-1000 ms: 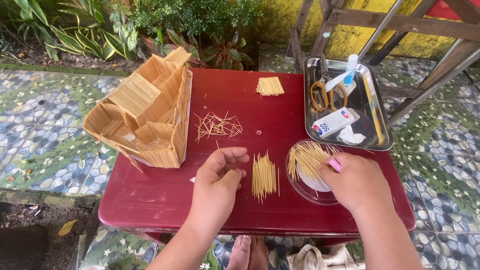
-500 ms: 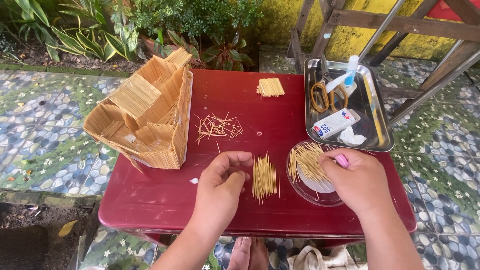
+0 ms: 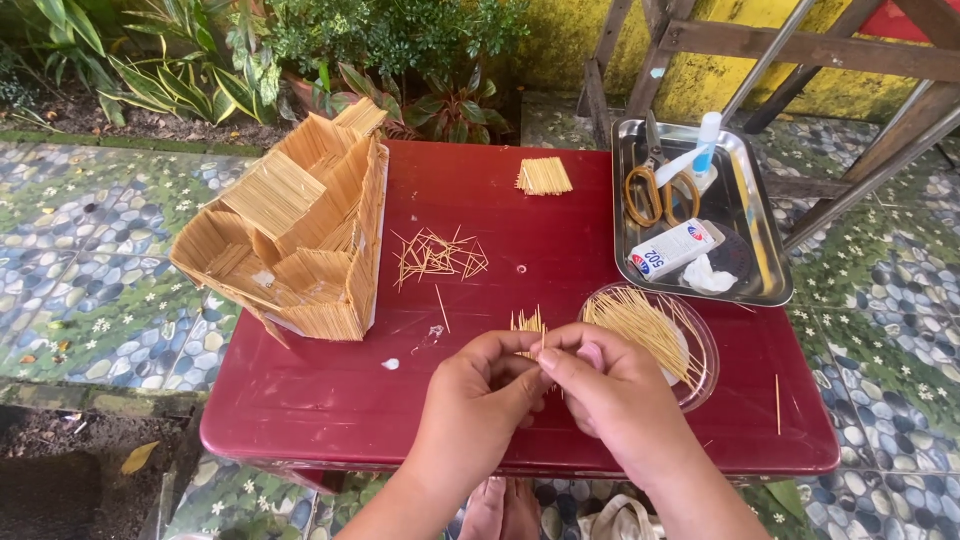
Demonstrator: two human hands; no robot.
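Note:
My left hand (image 3: 470, 400) and my right hand (image 3: 612, 398) meet at the front of the dark red table (image 3: 330, 410). Their fingertips pinch a single thin toothpick (image 3: 543, 340) between them. A small pink item (image 3: 592, 355) is tucked under my right fingers. The hands cover most of a flat row of toothpicks (image 3: 526, 321); only its far ends show. A clear round dish (image 3: 700, 375) full of toothpicks sits just right of my right hand. A house model made of toothpicks (image 3: 300, 230) stands at the table's left.
A loose toothpick pile (image 3: 436, 252) and a small glued panel (image 3: 543, 175) lie mid-table. A metal tray (image 3: 752, 255) at the back right holds scissors (image 3: 655, 190), a glue box (image 3: 675, 247), a tube (image 3: 702, 140) and tissue (image 3: 708, 277). Plants and wooden frames stand behind.
My right hand left the dish and moved left to meet my left hand over the toothpick row. The dish is now uncovered and sits a little further right.

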